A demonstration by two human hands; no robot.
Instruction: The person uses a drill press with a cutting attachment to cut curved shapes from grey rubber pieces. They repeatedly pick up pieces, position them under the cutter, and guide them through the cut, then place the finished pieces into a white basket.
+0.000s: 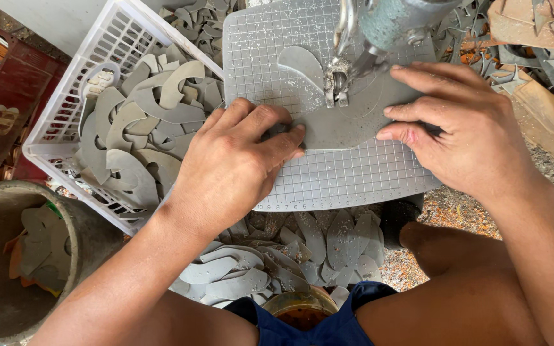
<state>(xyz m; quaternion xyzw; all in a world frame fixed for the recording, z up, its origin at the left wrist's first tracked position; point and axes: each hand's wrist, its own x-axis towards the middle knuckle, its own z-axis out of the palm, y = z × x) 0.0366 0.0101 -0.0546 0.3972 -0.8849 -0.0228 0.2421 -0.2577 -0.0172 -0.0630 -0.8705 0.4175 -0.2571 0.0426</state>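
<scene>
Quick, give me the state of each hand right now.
Left hand: open, fingers pressed flat on the grey sheet, gripping nothing.
Right hand: open, palm down, fingertips pressing the same grey sheet.

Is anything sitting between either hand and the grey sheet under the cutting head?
Nothing visible. The left hand and right hand both press flat on the grey sheet, one on each side of the machine's cutting head. The sheet lies on the gridded cutting table, with no scrap between hands and sheet.

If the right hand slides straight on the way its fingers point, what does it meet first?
The right hand points left across the grey sheet; it would likely meet the left hand fingertips first, though the machine's foot sits close above that line.
</scene>
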